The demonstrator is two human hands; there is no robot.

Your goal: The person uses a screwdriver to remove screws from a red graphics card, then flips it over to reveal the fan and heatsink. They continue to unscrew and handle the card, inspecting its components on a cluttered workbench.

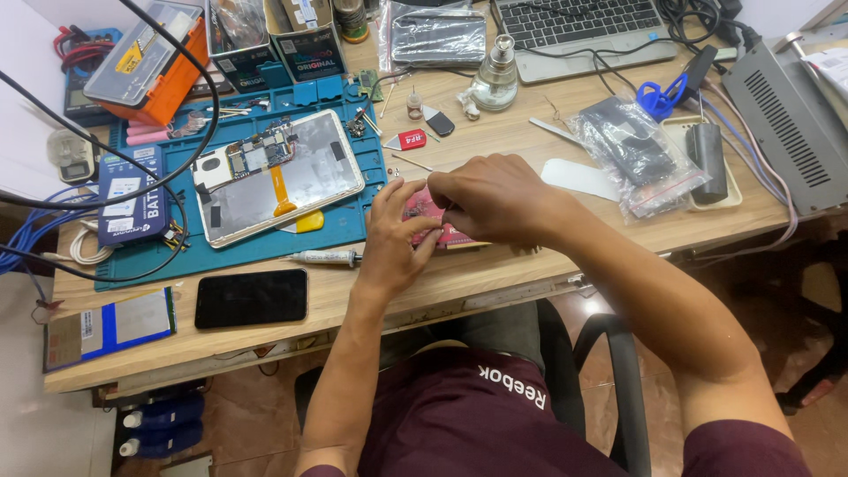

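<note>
Both of my hands meet over a small pink-red flat packet (427, 212) lying near the front edge of the wooden desk (495, 141). My left hand (395, 237) pinches the packet's left side with fingers and thumb. My right hand (495, 199) covers its right part, fingers curled down onto it. Most of the packet is hidden under the hands. Just left of my left hand lies a small syringe (325, 257).
An opened tablet (278, 175) rests on a blue work mat (238, 238). A black phone (252, 298), a blue battery pack (132, 194), an orange parts box (150, 62), a glass bottle (496, 75), a laptop (574, 26), bagged parts (636, 150) and cables surround it.
</note>
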